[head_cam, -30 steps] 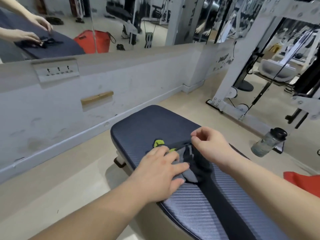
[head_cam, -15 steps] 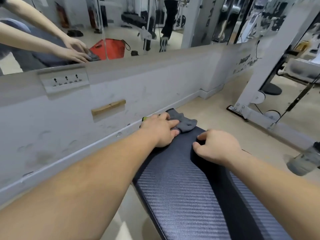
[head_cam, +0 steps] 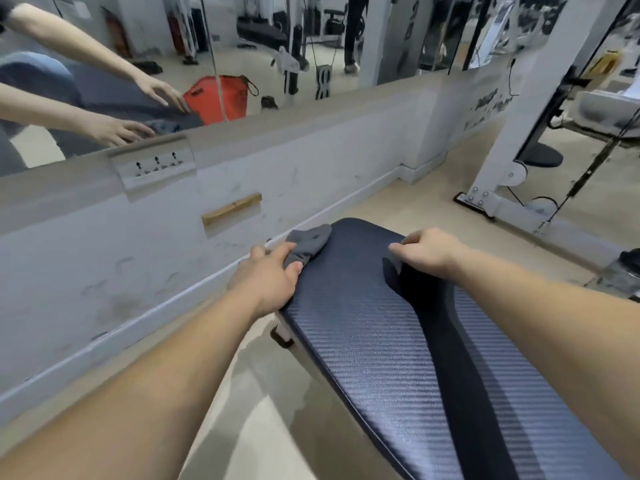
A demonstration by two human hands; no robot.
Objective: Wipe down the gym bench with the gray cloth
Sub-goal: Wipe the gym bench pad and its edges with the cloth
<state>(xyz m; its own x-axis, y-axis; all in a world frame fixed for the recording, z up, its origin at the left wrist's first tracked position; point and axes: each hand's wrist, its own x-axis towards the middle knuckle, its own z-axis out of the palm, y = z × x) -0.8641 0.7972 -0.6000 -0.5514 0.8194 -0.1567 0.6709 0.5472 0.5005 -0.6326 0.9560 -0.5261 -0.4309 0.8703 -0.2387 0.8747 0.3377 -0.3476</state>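
Observation:
The gym bench [head_cam: 374, 327] has a dark blue woven-pattern pad with a black strip down its middle; it runs from the lower right toward the wall. The gray cloth [head_cam: 310, 241] lies bunched at the pad's far left corner. My left hand [head_cam: 268, 280] grips the cloth's near end at the pad's left edge. My right hand [head_cam: 429, 249] rests on the far part of the pad, fingers curled, at the top of the black strip; I cannot tell whether it pinches anything.
A low white wall with a power socket panel [head_cam: 154, 164] and a mirror above it runs along the left. A white cable machine frame [head_cam: 512, 161] stands at the right. A water bottle [head_cam: 623, 271] sits on the floor by the bench's right side.
My left hand slid the cloth from the middle of the pad to its far end, then left to the corner edge. My right hand stayed on the black strip.

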